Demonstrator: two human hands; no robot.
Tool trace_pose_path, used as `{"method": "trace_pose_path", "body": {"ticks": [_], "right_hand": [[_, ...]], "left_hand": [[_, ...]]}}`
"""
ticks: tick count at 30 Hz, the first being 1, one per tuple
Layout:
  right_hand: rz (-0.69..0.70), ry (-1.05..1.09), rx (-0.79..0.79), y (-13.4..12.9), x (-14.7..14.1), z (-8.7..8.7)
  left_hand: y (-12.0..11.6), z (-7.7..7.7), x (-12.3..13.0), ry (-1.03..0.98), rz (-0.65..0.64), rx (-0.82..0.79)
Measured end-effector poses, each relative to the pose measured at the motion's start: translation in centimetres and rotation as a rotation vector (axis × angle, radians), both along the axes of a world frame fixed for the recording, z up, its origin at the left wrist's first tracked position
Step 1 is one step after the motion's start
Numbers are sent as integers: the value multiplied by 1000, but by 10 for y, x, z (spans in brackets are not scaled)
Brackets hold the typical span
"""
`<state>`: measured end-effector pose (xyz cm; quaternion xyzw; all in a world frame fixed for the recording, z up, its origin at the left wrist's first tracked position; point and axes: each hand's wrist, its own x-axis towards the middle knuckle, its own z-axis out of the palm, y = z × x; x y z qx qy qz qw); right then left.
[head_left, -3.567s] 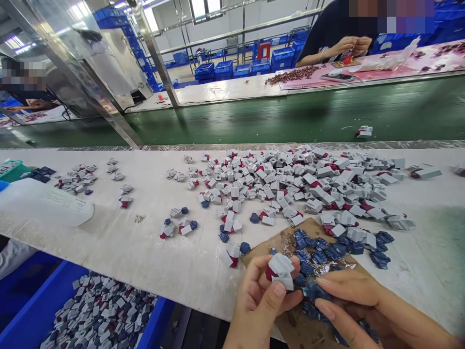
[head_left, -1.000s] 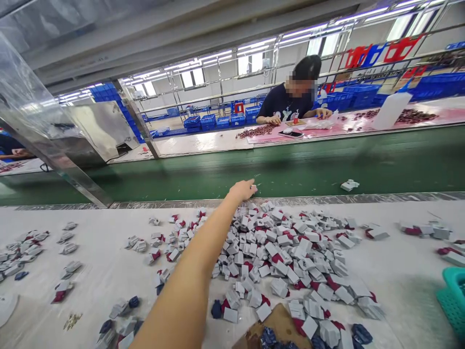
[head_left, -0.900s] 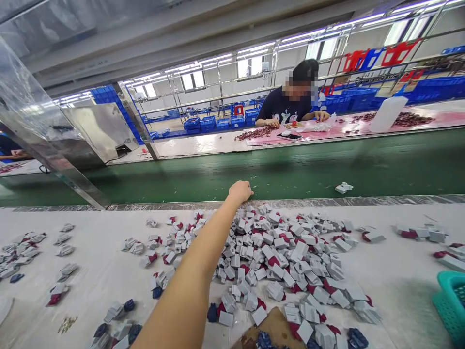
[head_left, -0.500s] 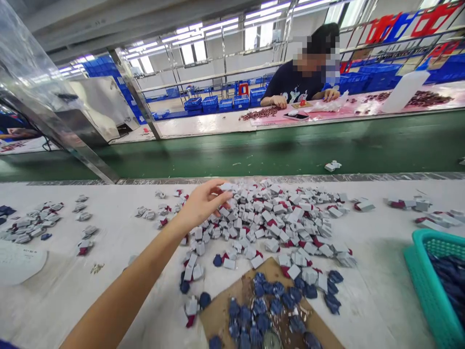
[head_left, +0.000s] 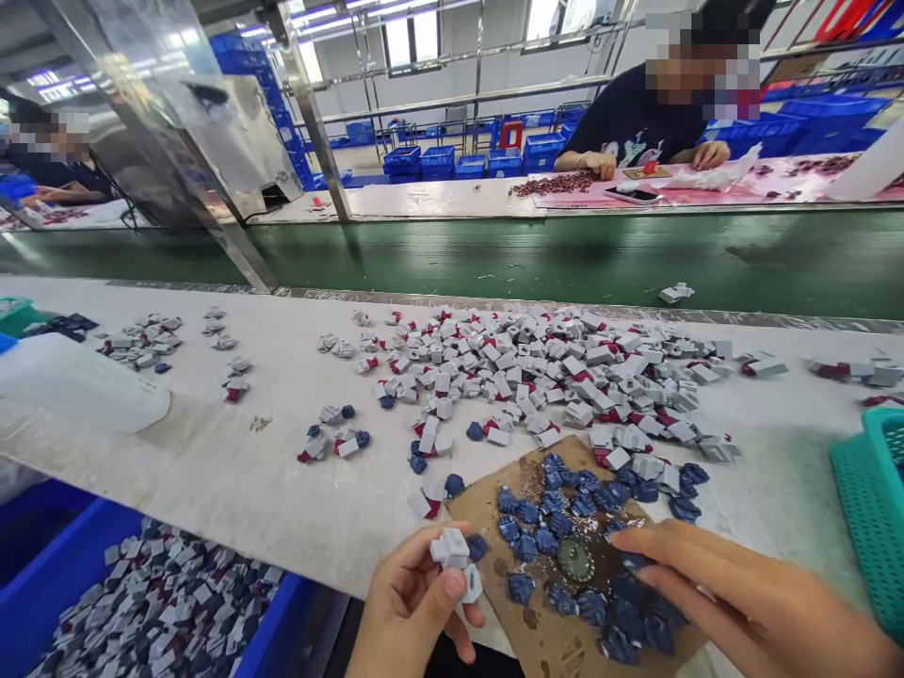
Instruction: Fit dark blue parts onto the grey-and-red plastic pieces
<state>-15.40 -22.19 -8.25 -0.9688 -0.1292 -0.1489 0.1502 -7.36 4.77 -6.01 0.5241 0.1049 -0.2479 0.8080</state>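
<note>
At the bottom centre of the frame, the left hand point(head_left: 413, 607) pinches a small grey-white plastic part point(head_left: 452, 551), fingers clamped on it, apparently with its long axis upright. The right hand point(head_left: 741, 603), fingers spread flat and holding nothing, rests over dark blue pieces point(head_left: 557, 523) on a brown cardboard sheet point(head_left: 547, 640). A heap of grey parts point(head_left: 565, 372) covers the white tabletop point(head_left: 233, 471) beyond.

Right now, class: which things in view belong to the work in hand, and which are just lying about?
In the work:
- left hand, holding a white plastic piece
- right hand, fingers on the dark blue pieces
- cardboard sheet under them
- pile of white and red pieces

Lying about:
- teal basket
- blue bin
- lone piece on the green conveyor belt
</note>
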Motion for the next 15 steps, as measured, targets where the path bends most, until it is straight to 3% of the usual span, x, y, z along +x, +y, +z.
{"method": "trace_pose_path", "body": {"ticks": [10,15], "right_hand": [[-69,257,117,28,10,0],[34,374,44,35,17,-1]], "left_hand": [[-6,-9,-1,47,4,-32],[-10,-12,-7,78,-50,-4]]}}
